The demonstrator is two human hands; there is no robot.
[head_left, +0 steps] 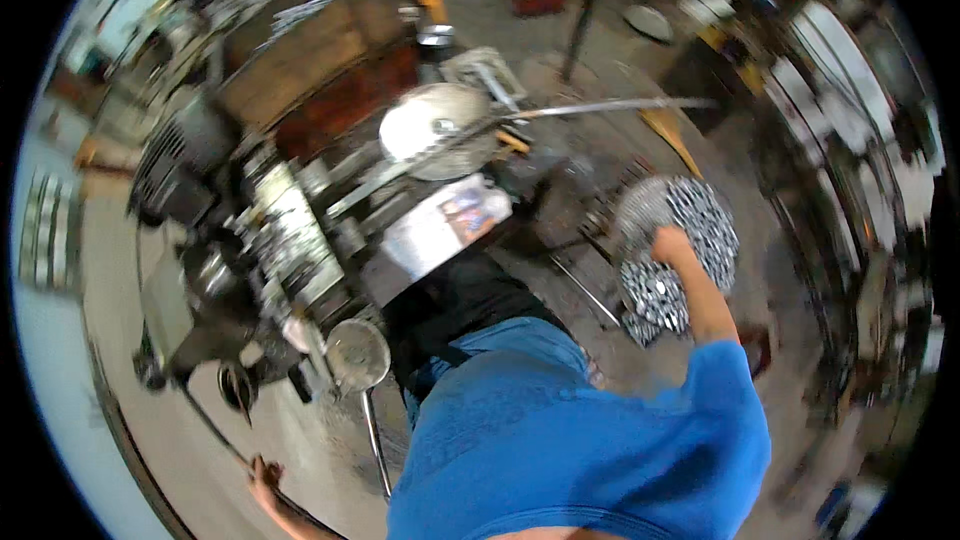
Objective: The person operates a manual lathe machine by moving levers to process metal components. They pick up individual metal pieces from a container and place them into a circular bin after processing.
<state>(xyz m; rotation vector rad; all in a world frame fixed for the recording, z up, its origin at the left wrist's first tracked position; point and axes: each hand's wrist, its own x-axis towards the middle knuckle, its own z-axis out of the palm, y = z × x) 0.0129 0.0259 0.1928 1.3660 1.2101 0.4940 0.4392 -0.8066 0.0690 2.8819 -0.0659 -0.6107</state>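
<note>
**Down at the pile of metal parts, right arm stretched out**

Right at the fingertips of the right hand (670, 243) there's a heap of small shiny silver metal pieces (690, 230), spread over what looks like a round basket or tray sitting low on the grey workshop floor (560, 190). The hand is pushed into the top of the heap, knuckles up, and the fingers are buried in the parts, so I honestly can't tell if they're curled on something or just resting there. More of the same pieces spill down just below the wrist.

The left hand (263, 480) is way off on the other side, low near the picture's edge. Its fingers look wrapped around the end of a long thin dark metal rod (215, 430) that runs up and away from them toward a bulky dark grey machine (230, 240). It's blurry there, so take the grip with a grain of salt.

Between the two hands is the person's blue shirt (560, 440). Beyond the rod sits a small round shiny metal dish (357, 353), and further up a bigger round silver plate (435, 125) with a long straight metal bar (600, 107) crossing it.
</note>
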